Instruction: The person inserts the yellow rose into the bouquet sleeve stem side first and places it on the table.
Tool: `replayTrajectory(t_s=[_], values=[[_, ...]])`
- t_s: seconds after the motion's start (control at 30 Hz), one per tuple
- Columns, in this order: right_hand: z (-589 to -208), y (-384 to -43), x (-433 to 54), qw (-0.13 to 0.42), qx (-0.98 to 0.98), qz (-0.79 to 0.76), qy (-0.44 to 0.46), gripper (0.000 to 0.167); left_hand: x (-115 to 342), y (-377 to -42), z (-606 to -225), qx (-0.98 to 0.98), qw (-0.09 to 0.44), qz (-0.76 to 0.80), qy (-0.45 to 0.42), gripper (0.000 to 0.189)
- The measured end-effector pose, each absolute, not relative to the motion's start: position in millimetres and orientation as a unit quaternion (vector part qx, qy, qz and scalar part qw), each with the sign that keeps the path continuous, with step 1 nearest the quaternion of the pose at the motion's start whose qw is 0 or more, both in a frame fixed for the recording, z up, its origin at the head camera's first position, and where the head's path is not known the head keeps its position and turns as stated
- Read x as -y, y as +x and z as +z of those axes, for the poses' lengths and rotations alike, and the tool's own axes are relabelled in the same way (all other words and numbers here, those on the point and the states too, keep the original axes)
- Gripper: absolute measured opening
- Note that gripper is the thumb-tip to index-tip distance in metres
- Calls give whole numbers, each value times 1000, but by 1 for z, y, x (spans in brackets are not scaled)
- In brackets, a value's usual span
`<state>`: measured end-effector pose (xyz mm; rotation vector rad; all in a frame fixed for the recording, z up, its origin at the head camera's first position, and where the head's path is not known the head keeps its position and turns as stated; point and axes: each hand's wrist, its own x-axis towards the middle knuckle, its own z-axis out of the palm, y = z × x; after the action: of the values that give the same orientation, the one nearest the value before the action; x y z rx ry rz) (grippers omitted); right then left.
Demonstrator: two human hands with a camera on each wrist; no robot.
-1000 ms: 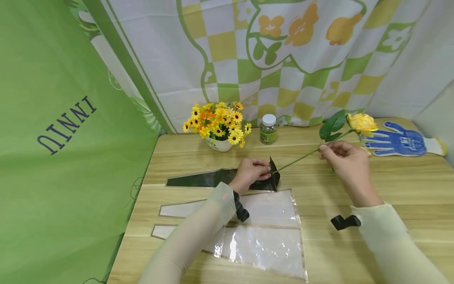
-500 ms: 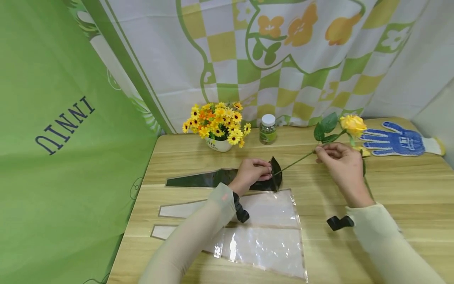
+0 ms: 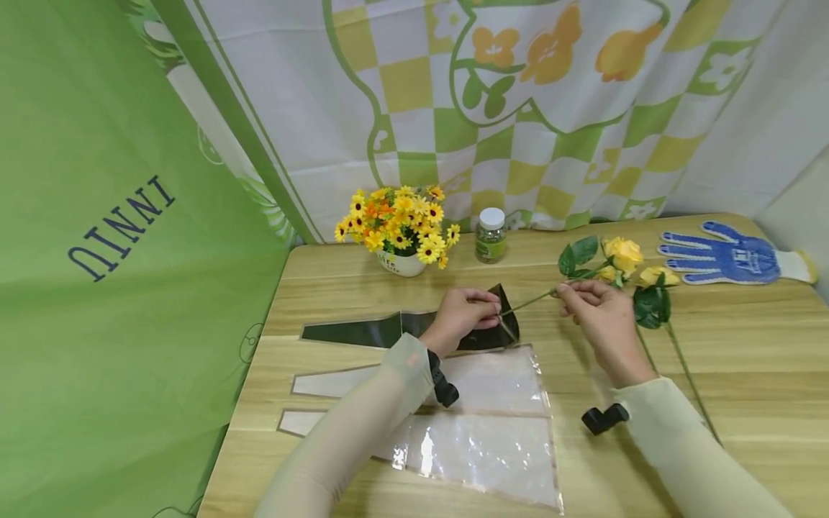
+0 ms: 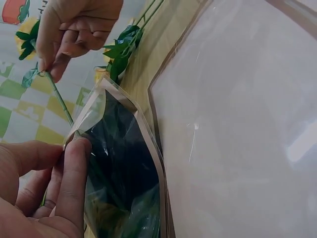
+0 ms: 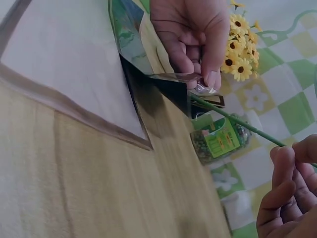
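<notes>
My left hand [image 3: 463, 316] pinches the edge of a black flower sleeve [image 3: 352, 331] at its wide mouth, which stands open in the left wrist view. With thumb and fingertips, my right hand [image 3: 599, 316] holds a yellow artificial rose [image 3: 623, 253] by its green stem [image 5: 242, 121], just below the leaves. The stem slants down leftward and its lower end is inside the sleeve's mouth; the tip is dark and blurred behind the film. Behind and beside my right hand lie more yellow roses [image 3: 659, 276], their stems running toward the front right.
Two pale clear-fronted sleeves [image 3: 492, 450] lie in front of the black one, under my left forearm. At the back stand a pot of yellow daisies [image 3: 400, 265] and a white-capped jar [image 3: 491, 236]. A blue-and-white work glove [image 3: 738, 255] lies back right.
My right hand has moved left and toward me with the rose, so less stem shows outside the sleeve. The loose roses have come into fuller view. My left hand stays at the sleeve's mouth.
</notes>
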<state>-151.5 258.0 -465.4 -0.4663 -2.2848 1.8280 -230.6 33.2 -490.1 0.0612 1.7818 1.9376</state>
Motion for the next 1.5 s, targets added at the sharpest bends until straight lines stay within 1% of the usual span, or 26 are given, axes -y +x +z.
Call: replayTrajectory(t_s=[0.1,0.33,0.43,0.57,0.77,0.83,1.03,1.23,1.33,1.5], values=[[-468,-151,-259,88,757,631,-148,53,-33,-230,-490,-656,249,712,20,8],[-472,-149,-262,98,723,670,-135,34,-35,-231,-490,-655,248,713,20,8],[-472,-148,-263,102,730,662,-134,32,-36,-230,-490,-655,246,714,24,8],[-470,-147,-260,99,746,644,-135,37,-37,-230,-489,-660,242,711,26,7],[-476,-147,-250,57,752,642,-136,46,-36,-231,-487,-672,238,701,29,7],[-478,-148,-249,56,747,648,-138,47,-36,-231,-487,-673,239,699,32,7],[-482,-150,-249,84,700,696,-137,50,-34,-233,-487,-671,233,703,34,8],[-480,-151,-250,91,675,719,-140,46,-36,-232,-484,-673,232,701,40,9],[-480,-151,-249,83,694,702,-137,46,-37,-232,-483,-674,233,700,39,9],[-484,-150,-246,51,731,667,-133,49,-37,-232,-482,-675,235,698,38,9]])
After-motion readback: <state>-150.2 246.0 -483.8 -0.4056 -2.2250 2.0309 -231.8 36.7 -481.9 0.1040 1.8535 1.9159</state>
